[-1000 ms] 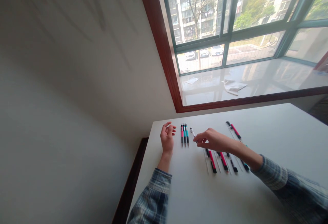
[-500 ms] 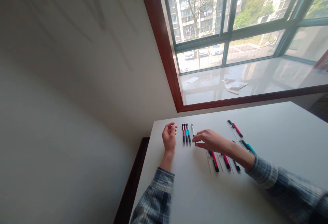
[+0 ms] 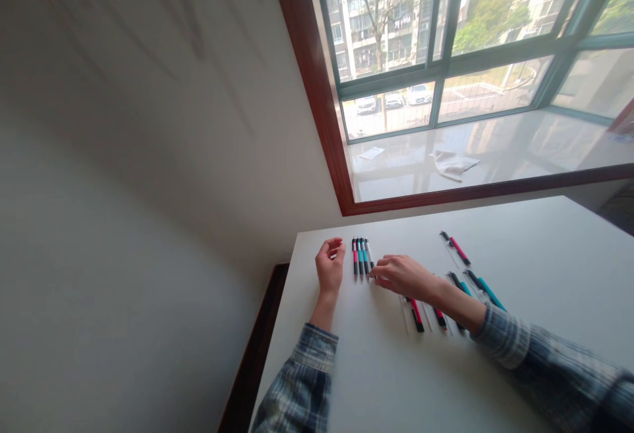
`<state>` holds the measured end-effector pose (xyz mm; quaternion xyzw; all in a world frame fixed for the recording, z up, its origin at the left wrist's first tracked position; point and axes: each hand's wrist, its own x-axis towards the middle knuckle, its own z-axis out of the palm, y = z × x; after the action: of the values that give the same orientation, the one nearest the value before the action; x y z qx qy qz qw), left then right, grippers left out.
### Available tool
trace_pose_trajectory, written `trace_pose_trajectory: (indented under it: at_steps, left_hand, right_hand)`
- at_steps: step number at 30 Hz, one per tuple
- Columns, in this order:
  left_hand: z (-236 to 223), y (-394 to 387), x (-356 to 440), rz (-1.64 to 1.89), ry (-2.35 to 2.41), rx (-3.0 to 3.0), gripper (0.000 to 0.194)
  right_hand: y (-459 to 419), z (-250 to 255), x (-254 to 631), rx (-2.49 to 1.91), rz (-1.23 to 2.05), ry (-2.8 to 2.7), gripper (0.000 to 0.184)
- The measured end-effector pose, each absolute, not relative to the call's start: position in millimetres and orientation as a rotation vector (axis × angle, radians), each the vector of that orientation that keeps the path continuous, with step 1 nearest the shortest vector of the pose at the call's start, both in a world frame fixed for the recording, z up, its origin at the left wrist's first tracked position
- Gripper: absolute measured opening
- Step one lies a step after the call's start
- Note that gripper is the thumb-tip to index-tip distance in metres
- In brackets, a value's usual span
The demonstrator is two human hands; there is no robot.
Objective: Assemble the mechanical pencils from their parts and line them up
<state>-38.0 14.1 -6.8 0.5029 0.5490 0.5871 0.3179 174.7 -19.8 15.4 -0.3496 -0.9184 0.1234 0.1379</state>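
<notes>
My right hand point(image 3: 403, 274) pinches the lower end of a white pen point(image 3: 369, 252), which lies on the table at the right end of a short row. Beside it in that row are a pink-and-black pen point(image 3: 354, 256) and two teal-and-black pens, a teal pen point(image 3: 360, 256) and another teal pen point(image 3: 365, 258), all roughly parallel with their clip ends away from me. Just left of the row, my left hand point(image 3: 330, 266) rests with loosely curled fingers, a gap between them and nothing visible inside. The right fingers partly hide the white pen's tip.
On the white table point(image 3: 376, 373), under and beyond my right forearm, lie pen parts with thin refills: a pink barrel point(image 3: 415, 314), another pink barrel point(image 3: 439, 317), a teal barrel point(image 3: 490, 293) and a farther pink pen point(image 3: 459, 250). A wall and window frame point(image 3: 349, 208) border the table.
The white pen has shifted left, close against the row, with my right hand moving along. My left hand has moved slightly right and its fingers have curled in more.
</notes>
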Motion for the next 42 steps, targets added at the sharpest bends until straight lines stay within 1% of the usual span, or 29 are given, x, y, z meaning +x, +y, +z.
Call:
trace_pose_trajectory:
  at_steps: [9, 28, 42]
  left_hand:
    - [-5.0, 12.4, -36.6, 1.532, 1.453, 1.324, 0.019]
    - [-5.8, 14.7, -36.7, 1.545, 1.453, 1.328, 0.017]
    - [-6.0, 13.2, -36.9, 1.527, 1.46, 1.346, 0.018]
  right_hand:
    - [-19.4, 12.2, 172.8, -0.976, 0.275, -2.651, 0.01]
    - [-20.1, 6.8, 171.4, -0.88, 0.315, -2.585, 0.019]
    - [-17.8, 5.1, 170.6, -0.844, 0.237, -2.656, 0.018]
